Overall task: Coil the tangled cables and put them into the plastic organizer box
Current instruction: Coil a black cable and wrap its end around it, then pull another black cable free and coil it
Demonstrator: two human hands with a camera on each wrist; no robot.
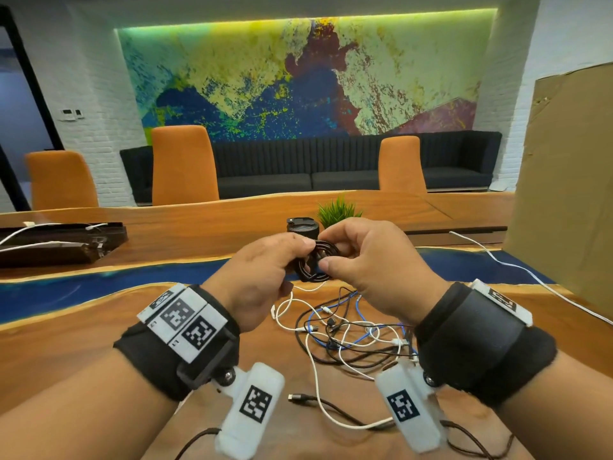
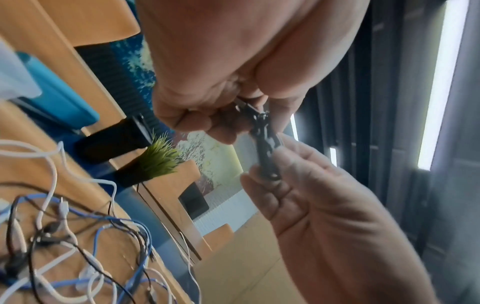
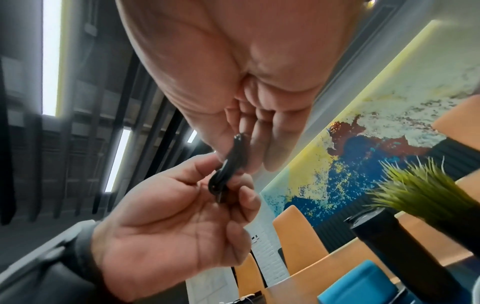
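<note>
At centre of the head view, above a wooden table point(image 1: 83, 353) with a blue inlay: small coil of black cable point(image 1: 316, 263), held in the air between two bare hands. Left hand point(image 1: 262, 277): pinches the coil's left side, thumb and forefinger curled on the loops. Right hand point(image 1: 374, 270): grips the right side the same way, thumb below, fingers bent over the top. Seen edge-on in the left wrist view as a thin dark band point(image 2: 267, 144) squeezed between fingertips (much the same in the right wrist view point(image 3: 226, 174)).

Lower centre, just beneath the hands: loose tangle of cables point(image 1: 348, 330), white, black and blue, lying on the wood, still uncoiled. Trails one white lead and one black lead towards the bottom edge, between the wrists.

Just behind the hands: black cylindrical container point(image 1: 302, 227) and small green plant point(image 1: 336, 212), side by side. At right: single white cable point(image 1: 530, 277) running across the table beside a tall cardboard sheet point(image 1: 564, 177). No sure sighting of the organizer box in any view.
</note>
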